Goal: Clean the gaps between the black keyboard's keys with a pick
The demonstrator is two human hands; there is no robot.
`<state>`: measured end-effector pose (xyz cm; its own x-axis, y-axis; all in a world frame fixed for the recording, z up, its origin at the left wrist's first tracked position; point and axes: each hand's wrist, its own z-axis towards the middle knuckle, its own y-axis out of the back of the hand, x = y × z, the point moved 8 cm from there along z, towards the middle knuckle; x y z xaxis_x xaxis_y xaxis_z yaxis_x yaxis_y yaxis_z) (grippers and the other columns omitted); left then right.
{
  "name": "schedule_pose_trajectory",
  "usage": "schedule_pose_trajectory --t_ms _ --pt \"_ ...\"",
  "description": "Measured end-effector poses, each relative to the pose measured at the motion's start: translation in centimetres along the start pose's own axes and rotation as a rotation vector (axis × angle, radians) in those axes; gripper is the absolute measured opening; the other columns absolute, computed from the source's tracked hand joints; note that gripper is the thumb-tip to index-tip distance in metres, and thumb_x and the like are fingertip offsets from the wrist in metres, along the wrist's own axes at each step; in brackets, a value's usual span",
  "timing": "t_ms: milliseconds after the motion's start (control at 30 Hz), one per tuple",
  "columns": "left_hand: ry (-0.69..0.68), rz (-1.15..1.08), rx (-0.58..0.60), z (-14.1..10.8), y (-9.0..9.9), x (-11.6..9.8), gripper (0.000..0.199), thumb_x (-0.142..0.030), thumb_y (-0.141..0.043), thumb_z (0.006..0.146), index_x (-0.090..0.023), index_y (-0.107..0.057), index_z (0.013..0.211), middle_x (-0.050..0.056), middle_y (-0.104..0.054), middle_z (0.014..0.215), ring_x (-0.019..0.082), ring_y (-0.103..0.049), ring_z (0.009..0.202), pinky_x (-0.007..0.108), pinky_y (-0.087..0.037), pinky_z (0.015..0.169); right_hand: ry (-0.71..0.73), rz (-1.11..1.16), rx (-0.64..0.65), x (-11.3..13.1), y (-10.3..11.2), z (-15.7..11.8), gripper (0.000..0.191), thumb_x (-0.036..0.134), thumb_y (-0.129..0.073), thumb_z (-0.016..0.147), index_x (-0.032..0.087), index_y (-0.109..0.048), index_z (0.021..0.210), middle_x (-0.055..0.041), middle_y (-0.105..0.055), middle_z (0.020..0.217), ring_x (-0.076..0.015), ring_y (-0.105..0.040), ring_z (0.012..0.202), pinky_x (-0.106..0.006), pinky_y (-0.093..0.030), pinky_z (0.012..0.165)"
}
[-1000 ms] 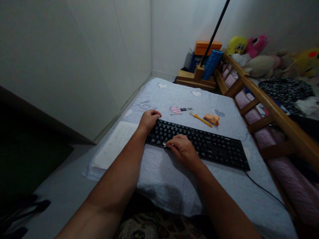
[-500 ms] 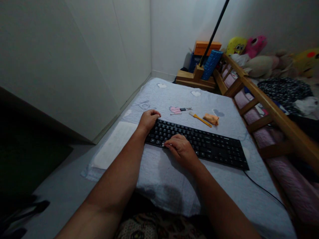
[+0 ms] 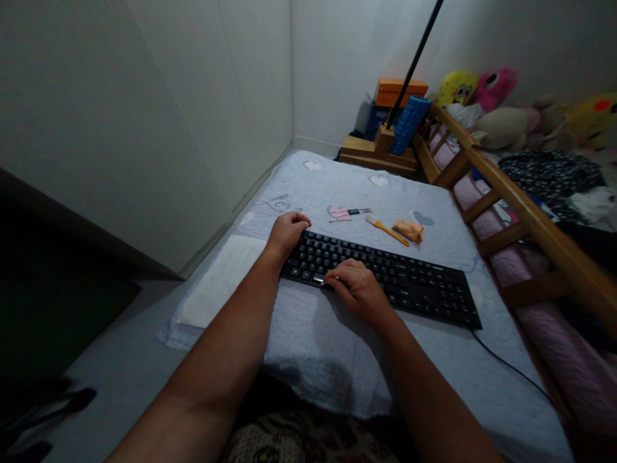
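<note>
A black keyboard (image 3: 409, 286) lies slantwise on the pale cloth in front of me. My left hand (image 3: 288, 230) is closed at its far left corner, fingers curled and thumb against the edge. Over the bottom key row, my right hand (image 3: 354, 283) pinches what looks like a white-tipped cotton swab (image 3: 324, 281), mostly hidden by the fingers. The tip is at the left part of the space bar. Beyond the keyboard lie a dark-handled metal tool (image 3: 355, 211), a thin stick (image 3: 340, 220), a yellow-handled brush (image 3: 389, 231) and a crumpled orange cloth (image 3: 409, 231).
A white sheet (image 3: 222, 276) lies left of the keyboard, partly under my left forearm. The keyboard cable (image 3: 511, 364) runs to the right edge. A wooden bed rail (image 3: 530, 212) with plush toys behind it borders the right; a pale cabinet (image 3: 144, 128) borders the left.
My right hand has slid slightly right along the bottom key row with the swab. The left hand stays at the keyboard's corner.
</note>
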<state>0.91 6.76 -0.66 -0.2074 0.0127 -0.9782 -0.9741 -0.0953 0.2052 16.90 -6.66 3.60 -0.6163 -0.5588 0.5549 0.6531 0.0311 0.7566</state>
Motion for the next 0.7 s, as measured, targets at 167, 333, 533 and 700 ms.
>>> schedule_pose_trajectory --t_ms 167,333,533,700 --pt "-0.009 -0.002 -0.002 0.0 0.0 -0.1 0.008 -0.021 -0.059 0.066 -0.020 -0.067 0.067 0.004 -0.071 0.077 0.021 -0.063 0.084 0.034 -0.045 0.088 0.024 0.017 -0.010 0.4 -1.0 0.2 0.017 0.017 -0.057 0.095 0.019 -0.074 0.090 -0.0067 -0.072 0.085 -0.0213 -0.062 0.087 -0.037 -0.047 0.081" --pt "-0.001 0.000 -0.002 0.1 0.0 0.1 0.008 -0.020 -0.060 0.066 -0.020 -0.067 0.067 0.004 -0.071 0.078 0.022 -0.063 0.084 0.035 -0.045 0.089 0.025 0.019 -0.008 0.5 -0.9 0.3 0.019 0.017 -0.056 0.095 0.018 -0.074 0.090 -0.0069 -0.072 0.084 -0.0212 -0.061 0.087 -0.036 -0.047 0.081" --pt "-0.004 0.014 0.011 0.1 -0.1 0.0 0.008 -0.019 -0.059 0.066 -0.020 -0.066 0.067 0.003 -0.070 0.077 0.021 -0.063 0.084 0.034 -0.046 0.088 -0.006 0.024 0.016 -0.1 0.3 0.1 0.016 0.014 -0.058 0.093 0.017 -0.072 0.085 -0.0063 -0.072 0.082 -0.0208 -0.062 0.085 -0.035 -0.045 0.080" --pt "0.000 0.014 0.006 0.1 -0.1 0.0 0.008 -0.019 -0.059 0.066 -0.020 -0.066 0.068 0.003 -0.071 0.078 0.022 -0.063 0.085 0.035 -0.046 0.088 -0.020 0.007 0.062 -0.7 0.9 -0.2 0.018 0.012 -0.056 0.092 0.017 -0.071 0.083 -0.0056 -0.071 0.080 -0.0205 -0.061 0.083 -0.035 -0.044 0.078"
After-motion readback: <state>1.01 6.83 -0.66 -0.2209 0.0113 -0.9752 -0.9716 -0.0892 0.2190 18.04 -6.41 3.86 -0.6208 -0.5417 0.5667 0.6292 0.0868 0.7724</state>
